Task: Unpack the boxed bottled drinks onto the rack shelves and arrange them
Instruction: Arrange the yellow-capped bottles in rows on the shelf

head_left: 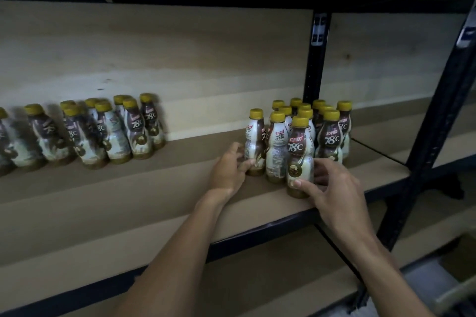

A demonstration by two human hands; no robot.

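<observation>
- Here the front bottle [298, 152] stands upright near the front edge of the shelf [128, 201], toward its right end. It has a yellow cap and a brown-and-cream label reading "KOPIKO 78°C".
- The right hand [332, 188] grasps its lower body, thumb across the front and fingers curled round the far side.
- The leftmost bottle [255, 136] stands upright just beside it. The left hand [228, 172] holds it low down, fingers wrapped round from the left.
- Both belong to a cluster [332, 134] of yellow-capped bottles packed in rows that reach back toward the shelf's right rear corner, by a dark metal post [315, 59].
- A second group [103, 131] of the same bottles, blurred, stands along the back edge toward the left end, well apart from the cluster.
- The shelf is tan board with a dark front rail [257, 234]. A pale wooden panel [180, 59] is behind it and a lower board [257, 278] beneath.
</observation>
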